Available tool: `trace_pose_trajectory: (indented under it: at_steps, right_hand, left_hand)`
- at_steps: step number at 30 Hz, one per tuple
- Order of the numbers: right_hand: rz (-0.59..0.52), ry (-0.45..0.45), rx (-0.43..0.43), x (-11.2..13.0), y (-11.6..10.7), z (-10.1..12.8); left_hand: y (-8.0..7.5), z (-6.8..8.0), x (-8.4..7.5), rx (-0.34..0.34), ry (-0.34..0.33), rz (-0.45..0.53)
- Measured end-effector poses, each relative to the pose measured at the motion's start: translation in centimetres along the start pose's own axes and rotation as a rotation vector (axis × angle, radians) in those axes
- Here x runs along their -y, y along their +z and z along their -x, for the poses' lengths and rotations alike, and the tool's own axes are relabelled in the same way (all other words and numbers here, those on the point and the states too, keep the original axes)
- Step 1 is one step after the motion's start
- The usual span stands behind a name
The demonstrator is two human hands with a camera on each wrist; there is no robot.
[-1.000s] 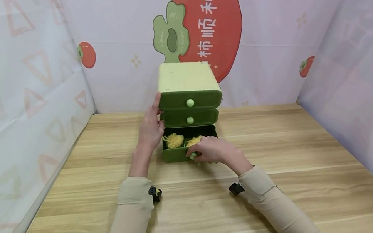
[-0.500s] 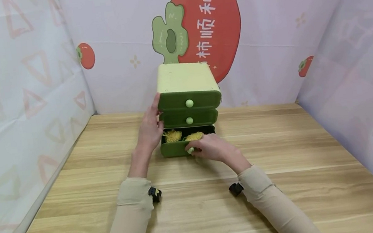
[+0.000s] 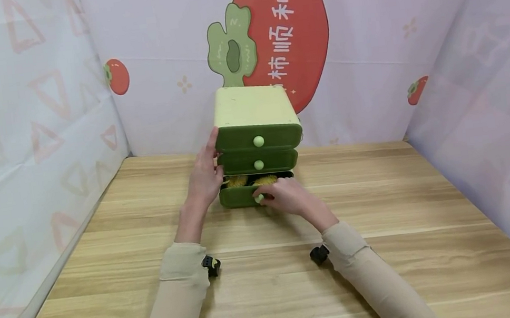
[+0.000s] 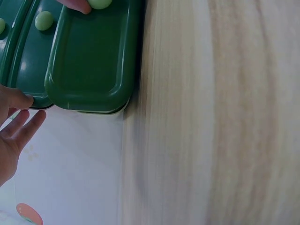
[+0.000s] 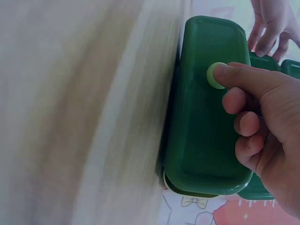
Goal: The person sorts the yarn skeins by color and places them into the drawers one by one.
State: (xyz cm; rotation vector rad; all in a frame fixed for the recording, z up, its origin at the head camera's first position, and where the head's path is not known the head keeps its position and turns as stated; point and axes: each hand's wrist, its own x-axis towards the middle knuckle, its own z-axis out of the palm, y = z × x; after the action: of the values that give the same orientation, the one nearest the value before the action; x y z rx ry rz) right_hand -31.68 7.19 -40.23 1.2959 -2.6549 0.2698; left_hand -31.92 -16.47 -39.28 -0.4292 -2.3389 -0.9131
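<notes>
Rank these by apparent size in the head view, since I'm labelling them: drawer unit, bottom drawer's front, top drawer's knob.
1. drawer unit
2. bottom drawer's front, partly hidden by the right hand
3. top drawer's knob

Head view: from above and behind both forearms, facing forward and down over the worktop (image 3: 387, 227) toward the drawer unit (image 3: 254, 107) at the back. Left wrist view: very close, turned sideways, alongside the bottom drawer (image 4: 91, 61). Right wrist view: equally close, also turned sideways, straight onto that drawer's front (image 5: 206, 112) and knob (image 5: 214, 75). Shared by all three: bottom drawer, knob, worktop.
</notes>
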Motion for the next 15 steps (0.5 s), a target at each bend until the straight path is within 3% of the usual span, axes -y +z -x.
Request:
trace_pose_trajectory:
  at_steps: [5, 15]
  right_hand:
    - [0.014, 0.062, 0.041, -0.4, -0.1, -1.1]
    - [-0.058, 0.133, 0.069, -1.8, 0.1, -2.4]
  left_hand:
    - [-0.1, 0.0, 0.1, -0.005, 0.009, -0.001]
    - [-0.2, 0.1, -0.1, -0.002, 0.002, 0.006]
